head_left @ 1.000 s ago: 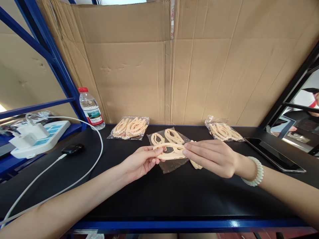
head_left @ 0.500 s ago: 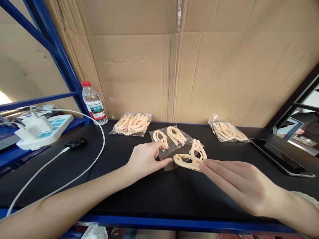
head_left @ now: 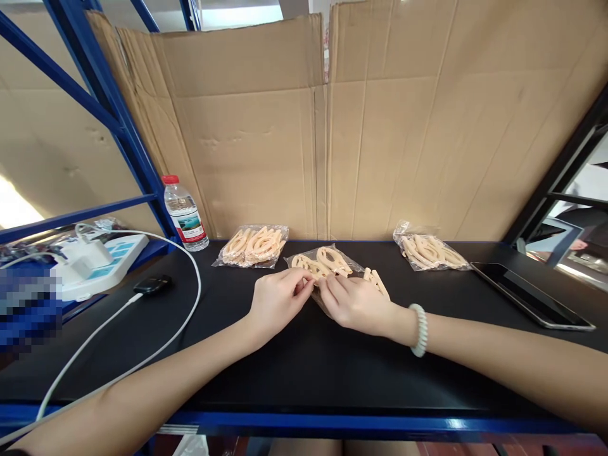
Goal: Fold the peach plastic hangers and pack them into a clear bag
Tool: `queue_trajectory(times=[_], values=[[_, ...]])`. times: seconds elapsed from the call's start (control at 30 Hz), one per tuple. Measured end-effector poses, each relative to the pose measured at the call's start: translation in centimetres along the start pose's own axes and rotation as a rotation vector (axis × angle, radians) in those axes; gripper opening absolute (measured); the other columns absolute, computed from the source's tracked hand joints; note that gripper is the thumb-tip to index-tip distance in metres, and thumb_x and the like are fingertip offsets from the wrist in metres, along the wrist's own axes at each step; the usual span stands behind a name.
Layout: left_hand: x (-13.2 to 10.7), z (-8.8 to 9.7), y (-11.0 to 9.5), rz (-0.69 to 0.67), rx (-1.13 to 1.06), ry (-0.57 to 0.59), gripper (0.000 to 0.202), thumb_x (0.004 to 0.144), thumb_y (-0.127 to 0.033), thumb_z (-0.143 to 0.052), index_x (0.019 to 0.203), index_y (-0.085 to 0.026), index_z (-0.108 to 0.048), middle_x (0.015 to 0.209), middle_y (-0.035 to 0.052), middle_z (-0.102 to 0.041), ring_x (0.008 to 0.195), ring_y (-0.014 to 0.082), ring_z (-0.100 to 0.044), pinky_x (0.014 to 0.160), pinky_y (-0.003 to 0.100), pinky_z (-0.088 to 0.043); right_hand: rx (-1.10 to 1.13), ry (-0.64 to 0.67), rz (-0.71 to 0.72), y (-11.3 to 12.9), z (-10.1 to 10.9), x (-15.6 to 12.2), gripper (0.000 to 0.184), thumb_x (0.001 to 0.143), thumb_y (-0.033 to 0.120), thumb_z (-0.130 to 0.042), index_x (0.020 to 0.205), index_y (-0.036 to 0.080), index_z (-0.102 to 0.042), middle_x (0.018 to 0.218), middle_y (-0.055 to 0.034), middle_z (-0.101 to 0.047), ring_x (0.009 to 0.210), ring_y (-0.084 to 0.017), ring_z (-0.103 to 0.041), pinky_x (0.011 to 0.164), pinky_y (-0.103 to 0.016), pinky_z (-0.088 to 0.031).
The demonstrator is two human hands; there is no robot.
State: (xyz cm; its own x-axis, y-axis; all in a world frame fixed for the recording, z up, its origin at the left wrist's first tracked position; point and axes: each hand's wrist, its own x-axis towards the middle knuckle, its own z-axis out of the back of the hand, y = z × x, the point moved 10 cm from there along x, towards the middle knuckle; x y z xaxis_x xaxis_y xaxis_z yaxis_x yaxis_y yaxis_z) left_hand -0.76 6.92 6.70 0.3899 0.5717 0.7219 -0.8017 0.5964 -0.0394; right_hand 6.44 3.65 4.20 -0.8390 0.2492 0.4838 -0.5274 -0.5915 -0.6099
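Both hands meet at the middle of the black table, over a clear plastic bag (head_left: 323,306) with cream folding hangers (head_left: 334,259) in and on it. My left hand (head_left: 280,303) is closed, thumb and fingers pinched at the bag's near left edge. Close against it, my right hand (head_left: 358,305) is curled, its fingertips pressed down on the bag's near side. The fingers hide what exactly lies between them. Just beyond the right hand, another cream folding hanger (head_left: 377,282) lies partly hidden.
Filled hanger bags lie at back left (head_left: 254,246) and back right (head_left: 430,251). A tablet (head_left: 532,296) is on the right. To the left are a water bottle (head_left: 186,215), a white cable (head_left: 197,278), a black device (head_left: 152,284) and a power strip (head_left: 118,259). Cardboard (head_left: 247,152) stands behind.
My right hand has moved left from the hanger it held to the bag beside my left hand. My left fingers have closed into a pinch. The camera view has tilted slightly up.
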Motion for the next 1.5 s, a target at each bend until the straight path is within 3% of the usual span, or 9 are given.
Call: queue_trajectory(times=[0.33, 0.53, 0.7, 0.87, 1.0, 1.13, 1.3, 1.4, 1.5], values=[[-0.5, -0.8, 1.0, 0.103, -0.040, 0.103, 0.016, 0.089, -0.024, -0.053, 0.081, -0.020, -0.066, 0.057, -0.0044, -0.061, 0.049, 0.0094, -0.053, 0.051, 0.019, -0.033, 0.153, 0.175, -0.056, 0.8, -5.8, 2.2, 0.019, 0.083, -0.002, -0.048, 0.087, 0.005, -0.065, 0.085, -0.0178, -0.067, 0.065, -0.022, -0.063, 0.051, -0.032, -0.051], [-0.6, -1.6, 1.5, 0.168, -0.113, 0.171, 0.015, 0.088, -0.025, -0.053, 0.081, -0.020, -0.066, 0.057, -0.0049, -0.058, 0.051, 0.0100, -0.052, 0.053, 0.020, -0.035, 0.223, 0.213, -0.114, 0.5, -5.8, 2.0, 0.018, 0.085, 0.001, -0.049, 0.089, 0.006, -0.066, 0.091, -0.0184, -0.066, 0.088, -0.029, -0.064, 0.071, -0.040, -0.055], [-0.8, -1.8, 2.0, 0.206, -0.162, 0.207, 0.014, 0.088, -0.026, -0.053, 0.081, -0.020, -0.063, 0.057, -0.0056, -0.056, 0.051, 0.0098, -0.051, 0.053, 0.020, -0.035, 0.289, 0.209, -0.168, -0.8, -3.8, 0.7, 0.032, 0.085, -0.002, -0.046, 0.112, 0.004, -0.062, 0.111, -0.0196, -0.066, 0.101, -0.025, -0.064, 0.083, -0.036, -0.055], [-1.2, -2.3, 2.1, 0.241, -0.243, 0.257, 0.010, 0.086, -0.025, -0.054, 0.084, -0.021, -0.062, 0.057, -0.0065, -0.056, 0.051, 0.0098, -0.052, 0.052, 0.020, -0.036, 0.599, 0.060, -0.486, -7.6, -1.0, -3.6, 0.030, 0.085, 0.004, -0.045, 0.100, 0.015, -0.068, 0.094, -0.0066, -0.073, 0.083, -0.018, -0.069, 0.077, -0.029, -0.055], [-1.6, -2.5, 1.2, 0.231, -0.307, 0.282, 0.009, 0.086, -0.027, -0.054, 0.087, -0.021, -0.062, 0.057, -0.0067, -0.055, 0.050, 0.0096, -0.051, 0.052, 0.020, -0.037, 0.446, 0.128, -0.786, -13.1, -0.9, -8.4, 0.023, 0.086, 0.014, -0.048, 0.097, 0.015, -0.069, 0.089, -0.0069, -0.073, 0.078, -0.021, -0.068, 0.070, -0.032, -0.054], [-1.7, -2.0, -0.7, 0.123, -0.343, 0.256, 0.010, 0.086, -0.023, -0.052, 0.086, -0.021, -0.061, 0.055, -0.0071, -0.052, 0.047, 0.0081, -0.048, 0.051, 0.018, -0.037, 0.395, 0.337, -0.665, -11.7, -2.2, -9.8, 0.028, 0.091, 0.032, -0.049, 0.106, 0.015, -0.066, 0.097, -0.0105, -0.067, 0.083, -0.024, -0.065, 0.068, -0.036, -0.055], [-2.0, -1.4, -3.0, -0.049, -0.333, 0.238, 0.013, 0.088, -0.021, -0.050, 0.086, -0.019, -0.062, 0.054, -0.0064, -0.053, 0.044, 0.0068, -0.044, 0.049, 0.018, -0.035, 0.569, 0.348, -0.282, -8.8, -4.0, -8.5, 0.051, 0.079, -0.002, -0.039, 0.119, 0.019, -0.062, 0.128, -0.0109, -0.056, 0.120, -0.025, -0.052, 0.096, -0.043, -0.048], [-2.0, -1.1, -3.3, -0.083, -0.325, 0.230, 0.013, 0.088, -0.019, -0.050, 0.085, -0.019, -0.062, 0.054, -0.0065, -0.053, 0.044, 0.0064, -0.042, 0.048, 0.017, -0.034, 0.700, 0.394, -0.209, -9.2, -5.5, -8.6, 0.072, 0.068, -0.010, -0.037, 0.132, 0.021, -0.053, 0.137, -0.0090, -0.051, 0.132, -0.023, -0.042, 0.105, -0.045, -0.041], [-2.0, -0.8, -3.0, -0.072, -0.333, 0.217, 0.013, 0.088, -0.018, -0.050, 0.083, -0.018, -0.062, 0.054, -0.0066, -0.052, 0.044, 0.0061, -0.042, 0.047, 0.017, -0.034, 0.814, 0.426, -0.196, -9.6, -5.3, -9.1, 0.065, 0.071, -0.007, -0.039, 0.128, 0.020, -0.056, 0.128, -0.0091, -0.058, 0.125, -0.021, -0.049, 0.103, -0.042, -0.044]])
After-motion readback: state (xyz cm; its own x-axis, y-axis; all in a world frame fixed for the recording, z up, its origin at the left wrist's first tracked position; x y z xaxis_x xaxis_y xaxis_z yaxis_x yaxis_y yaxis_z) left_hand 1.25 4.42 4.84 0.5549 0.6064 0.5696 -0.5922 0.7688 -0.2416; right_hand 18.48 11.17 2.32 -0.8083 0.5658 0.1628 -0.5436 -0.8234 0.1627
